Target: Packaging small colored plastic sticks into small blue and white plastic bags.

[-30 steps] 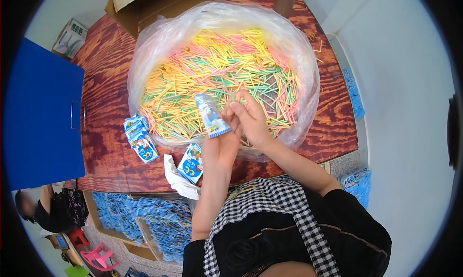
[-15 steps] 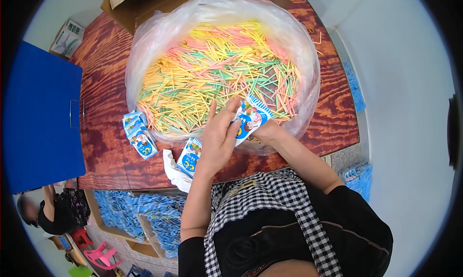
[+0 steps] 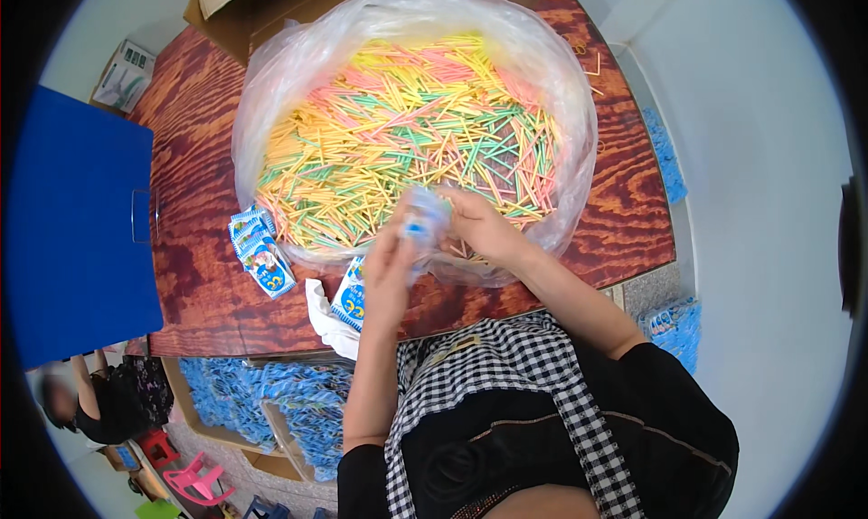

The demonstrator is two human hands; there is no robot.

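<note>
A small blue-and-white printed packet [image 3: 425,213], smeared by motion, is held over the near edge of a large clear plastic bag [image 3: 571,184]. My left hand [image 3: 387,259] is closed round the packet's left side. Against its right side are the curled fingers of my right hand [image 3: 484,230]; what they pinch is hidden by blur. Thin candy-like sticks [image 3: 380,148] in yellow, pink, green and orange fill the wide-open bag. Just left of my left wrist, another blue-and-white packet [image 3: 349,295] lies by a crumpled white cloth or tissue [image 3: 325,325].
Several similar packets [image 3: 264,259] overlap left of the bag on the wood-patterned table [image 3: 208,293]. A cardboard box [image 3: 262,17] stands behind. A blue panel [image 3: 81,221] borders the left; boxes of blue wrappers [image 3: 307,419] sit below. Another person [image 3: 104,397] is at lower left.
The packet has swung left and turned in my left hand. My right hand has come out from behind it to its right side, fingers now showing.
</note>
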